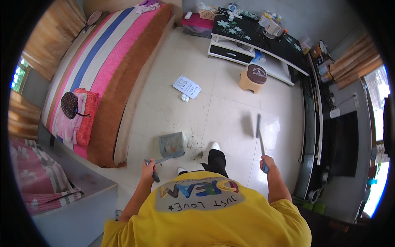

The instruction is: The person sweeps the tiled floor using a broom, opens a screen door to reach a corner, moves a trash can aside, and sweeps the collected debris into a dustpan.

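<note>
My left hand [149, 169] is closed around the handle of a grey dustpan [171, 144], whose pan lies by the floor and has some debris in it. My right hand [268, 163] grips the handle of a broom [258, 126], its narrow grey head out to the right, apparently raised over the tiles with a shadow to its left. Between the two tools, just right of the dustpan, dark dirt and a small clump of debris [200, 155] are scattered on the floor. Farther ahead lie a printed sheet of paper [187, 87] and a small crumpled white item [185, 98].
A bed with a striped cover [123, 58] runs along the left. Ahead on the right is a brown-topped plastic stool [253, 78], before a black-and-white low cabinet [231, 53]. A pink-lidded storage box [197, 25] stands beside it. Dark glossy furniture [309, 117] lines the right side.
</note>
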The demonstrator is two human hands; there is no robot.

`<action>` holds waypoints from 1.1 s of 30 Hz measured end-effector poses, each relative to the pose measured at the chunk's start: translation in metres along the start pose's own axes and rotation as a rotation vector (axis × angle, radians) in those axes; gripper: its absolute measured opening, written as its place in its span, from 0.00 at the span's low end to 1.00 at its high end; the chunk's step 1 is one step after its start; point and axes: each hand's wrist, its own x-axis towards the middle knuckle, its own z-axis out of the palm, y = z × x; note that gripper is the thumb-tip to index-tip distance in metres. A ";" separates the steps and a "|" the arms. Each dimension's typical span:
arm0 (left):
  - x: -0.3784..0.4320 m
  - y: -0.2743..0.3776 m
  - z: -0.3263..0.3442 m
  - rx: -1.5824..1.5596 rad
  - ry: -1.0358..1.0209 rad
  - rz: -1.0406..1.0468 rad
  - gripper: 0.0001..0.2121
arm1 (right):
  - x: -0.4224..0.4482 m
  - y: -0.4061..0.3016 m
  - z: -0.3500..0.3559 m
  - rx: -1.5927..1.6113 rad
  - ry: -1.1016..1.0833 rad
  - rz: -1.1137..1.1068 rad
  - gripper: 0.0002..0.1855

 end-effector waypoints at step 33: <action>-0.022 -0.003 0.035 0.362 0.272 0.087 0.09 | 0.070 -0.205 0.197 -1.238 -0.281 -0.526 0.30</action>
